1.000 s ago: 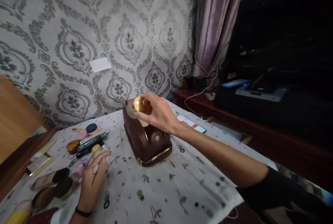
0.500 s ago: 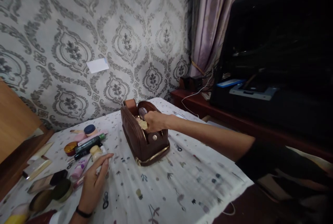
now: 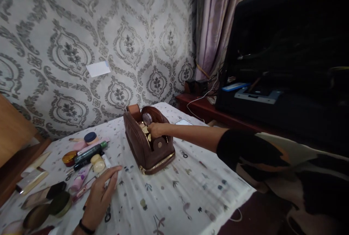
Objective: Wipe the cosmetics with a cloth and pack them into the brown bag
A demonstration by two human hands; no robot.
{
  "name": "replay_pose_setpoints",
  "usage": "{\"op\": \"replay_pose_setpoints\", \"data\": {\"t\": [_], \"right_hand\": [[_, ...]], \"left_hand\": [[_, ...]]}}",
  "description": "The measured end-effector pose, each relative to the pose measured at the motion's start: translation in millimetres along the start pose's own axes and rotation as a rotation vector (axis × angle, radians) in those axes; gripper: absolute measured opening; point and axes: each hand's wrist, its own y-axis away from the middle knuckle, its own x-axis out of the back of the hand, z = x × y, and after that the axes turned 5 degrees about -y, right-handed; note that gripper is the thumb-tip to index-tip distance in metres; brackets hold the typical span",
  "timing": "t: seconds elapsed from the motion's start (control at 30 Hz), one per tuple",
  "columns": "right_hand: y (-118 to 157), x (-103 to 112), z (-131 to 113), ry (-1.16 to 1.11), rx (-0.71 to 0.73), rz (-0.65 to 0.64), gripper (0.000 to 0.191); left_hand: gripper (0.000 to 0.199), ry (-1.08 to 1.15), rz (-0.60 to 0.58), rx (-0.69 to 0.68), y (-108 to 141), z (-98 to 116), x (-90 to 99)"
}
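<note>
A brown leather bag (image 3: 148, 158) stands unzipped on the patterned white cloth (image 3: 163, 198). My right hand (image 3: 157, 130) reaches into its opening from the right; the fingertips are hidden among pale yellowish items (image 3: 144, 128), and what they grip cannot be made out. A round compact (image 3: 147, 118) sits inside the bag near the back. My left hand (image 3: 100, 193), a dark band on its wrist, rests by the spread cosmetics, next to a white tube (image 3: 107, 161). Its thumb and fingers are close together, and whatever lies between them is too small to tell.
Cosmetics lie at the left: a green-capped tube (image 3: 94, 150), an amber jar (image 3: 69, 158), a blue-lidded jar (image 3: 91, 138) and a dark round case (image 3: 60, 204). A phone (image 3: 184, 122) lies behind my right forearm. A large black screen (image 3: 272, 46) stands at the right.
The view has shifted slightly, moving the scene left. My right hand has sunk a little deeper into the bag. My left hand stays beside the cosmetics.
</note>
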Motion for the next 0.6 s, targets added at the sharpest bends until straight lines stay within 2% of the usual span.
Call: {"op": "replay_pose_setpoints", "data": {"t": [0.13,0.23,0.4,0.6], "right_hand": [[1,3,2,0.091,-0.105,-0.243,0.034],[4,7,-2,0.146,-0.164,-0.36,0.03],[11,14,-10,0.188,-0.193,-0.405,0.029],[10,11,-10,0.209,-0.176,-0.38,0.032]], "left_hand": [[0.042,-0.034,-0.013,-0.064,0,-1,-2.3],[0.04,-0.068,-0.023,-0.121,-1,2,-2.1],[0.036,-0.099,-0.022,-0.194,-2,7,-0.9],[0.035,-0.142,-0.034,-0.239,1,2,-3.8]]}}
